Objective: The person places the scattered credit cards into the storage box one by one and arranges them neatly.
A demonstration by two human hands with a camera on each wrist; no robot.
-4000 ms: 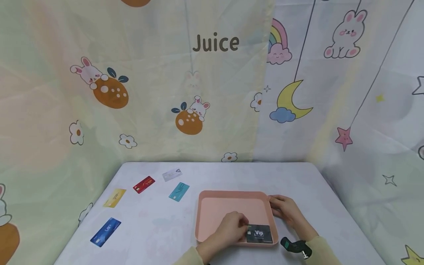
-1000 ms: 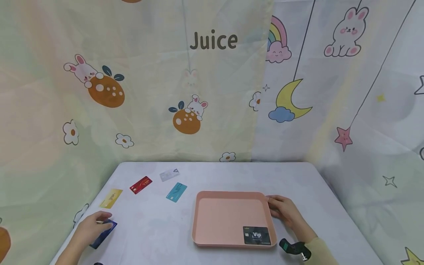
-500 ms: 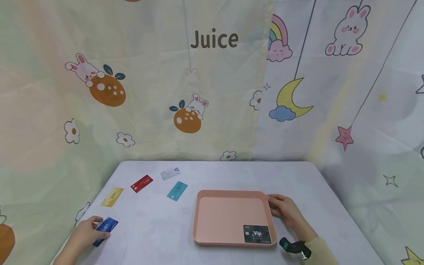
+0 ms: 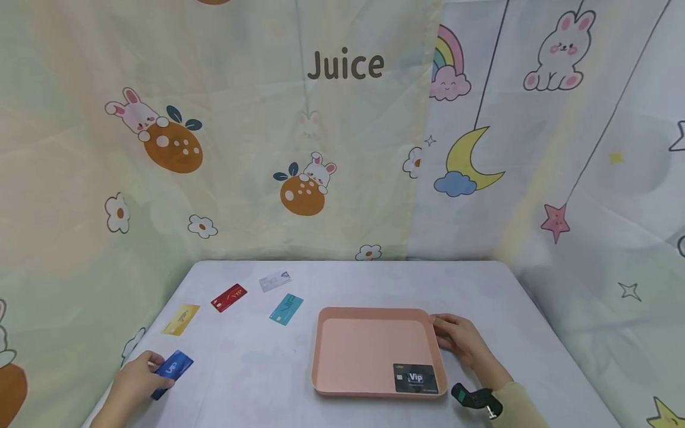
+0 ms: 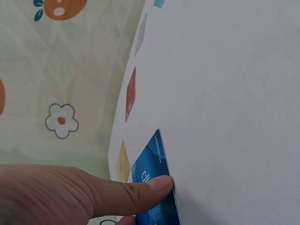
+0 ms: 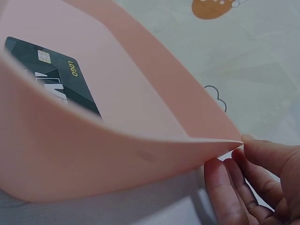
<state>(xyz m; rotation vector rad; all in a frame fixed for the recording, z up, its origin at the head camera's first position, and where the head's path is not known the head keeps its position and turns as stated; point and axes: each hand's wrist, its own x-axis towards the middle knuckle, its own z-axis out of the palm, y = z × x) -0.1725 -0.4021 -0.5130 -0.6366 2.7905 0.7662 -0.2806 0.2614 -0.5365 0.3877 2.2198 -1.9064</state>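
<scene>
Blue card (image 4: 173, 364) is in the person's left hand (image 4: 134, 377), pinched between thumb and fingers at the left side of the worktop (image 4: 257, 368), outside the tray and well apart from it. In the left wrist view the thumb lies across the card's printed face, partly covering its white lettering, and a line of small print runs near one edge. Whether the card's hidden lower part touches the worktop, I cannot tell.

Pink tray (image 4: 364, 351) is a shallow rectangle with rounded corners and a low raised wall, resting on the worktop right of the middle. It holds one black card (image 4: 415, 378), lying face up in the near right corner, its long side along the near wall. White "Vip" lettering and a chip square show on it; the right wrist view adds "LOGO" in yellow letters.

The right hand (image 4: 462, 342) grasps the tray's far right corner, thumb at the rim and curled fingers against the outside.

Four more cards lie flat on the worktop, left of the tray: a yellow card (image 4: 181, 320) near the blue one, then a red card (image 4: 229, 298), a pale card (image 4: 275, 281) farthest back, and a teal card (image 4: 286, 309) nearest the tray.
</scene>
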